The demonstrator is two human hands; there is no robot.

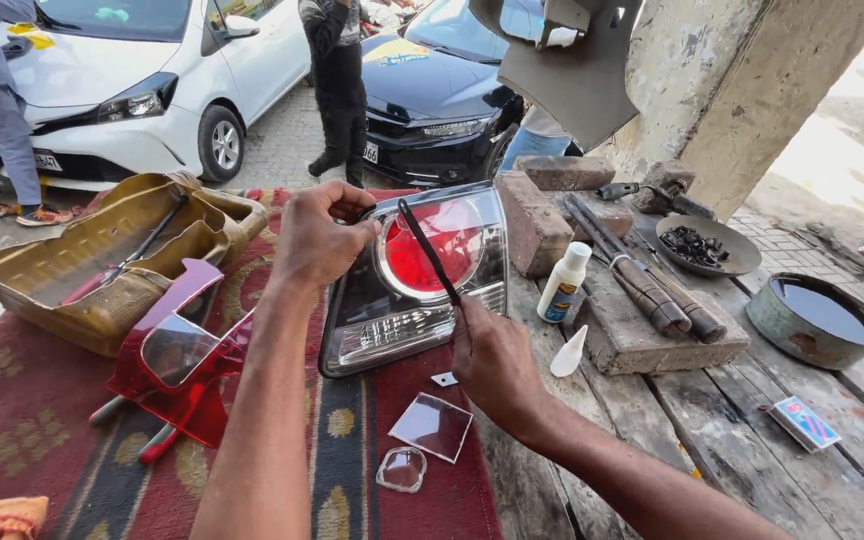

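Both hands work at a car tail lamp [407,290] propped up on the worktop [752,420], on a patterned red cloth [12,420]. At nine o'clock from the lamp, the left hand [317,240] is closed on the lamp's top left corner, fingers curled over the edge, steadying it. At five o'clock from the red round lens, the right hand [492,365] pinches the lower end of a thin dark strip [430,252] that lies slantwise across the lens face.

By the look of it the work is midway: the lamp's clear cover seems partly broken or missing, and loose clear pieces [430,425] lie on the cloth at six o'clock from the lamp, not yet fitted. A white glue bottle [563,283] stands at three o'clock, its cap beside it.

Whether the strip is a tool or a trim part is hard to tell. The lamp's back is hidden, and the left forearm covers part of the red plastic panel [177,350].
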